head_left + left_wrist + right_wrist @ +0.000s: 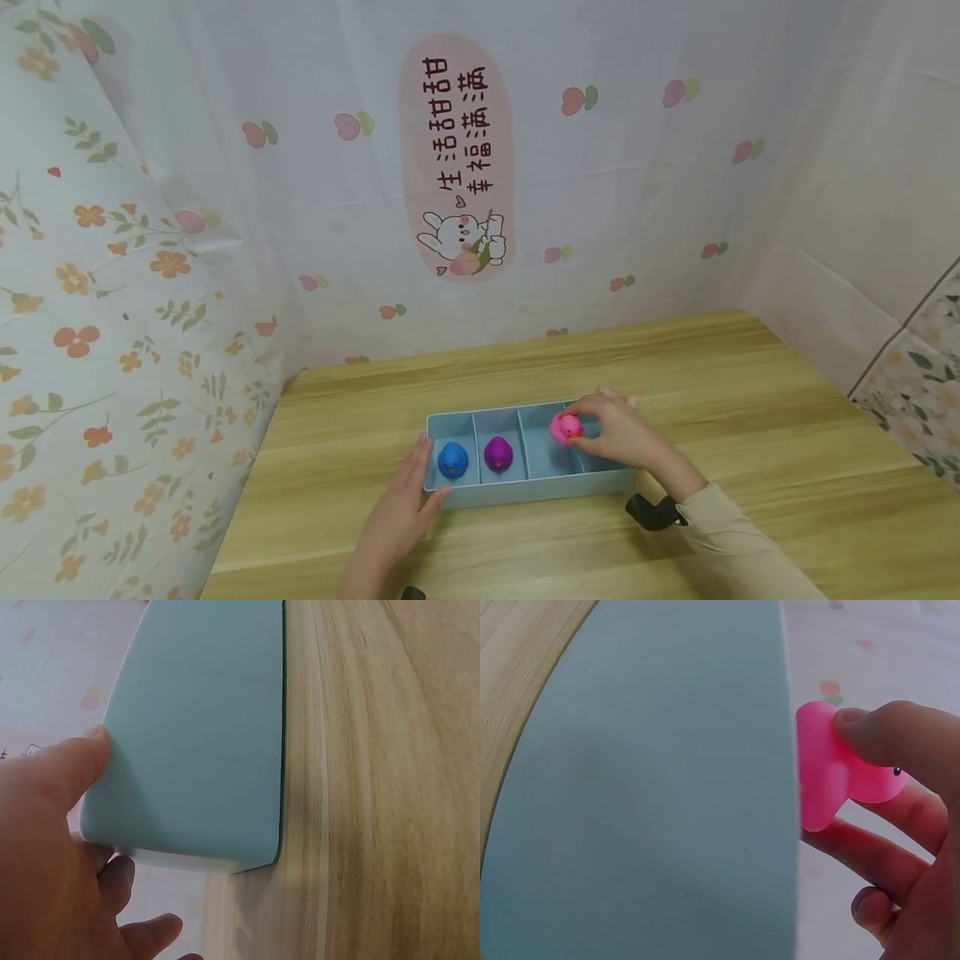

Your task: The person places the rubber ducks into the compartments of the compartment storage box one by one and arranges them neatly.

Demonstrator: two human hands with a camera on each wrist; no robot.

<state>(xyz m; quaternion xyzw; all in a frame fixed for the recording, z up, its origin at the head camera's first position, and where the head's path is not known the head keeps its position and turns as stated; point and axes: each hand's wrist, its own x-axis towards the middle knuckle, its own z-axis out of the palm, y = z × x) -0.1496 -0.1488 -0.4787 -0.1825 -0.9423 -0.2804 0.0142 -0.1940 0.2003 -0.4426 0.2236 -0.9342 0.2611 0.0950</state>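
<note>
A light blue divided box (487,497) stands on the table, split into several compartments in a row. In its leftmost compartment sits a blue rubber duck (452,460), and a purple rubber duck (498,454) sits in the one beside it. My right hand (617,429) pinches a pink rubber duck (821,765) between thumb and fingers, over the divider between the two right-hand compartments. My left hand (397,508) rests against the box's left end. Its thumb (82,761) touches the front wall near the rim, and the other fingers lie along the end, partly hidden.
The wood-grain table (540,550) extends around the box. A printed cloth (600,208) hangs behind the table, and a floral cloth (142,350) hangs at the left. A black wrist-camera piece (654,512) sits at the right wrist, close to the box's front right corner.
</note>
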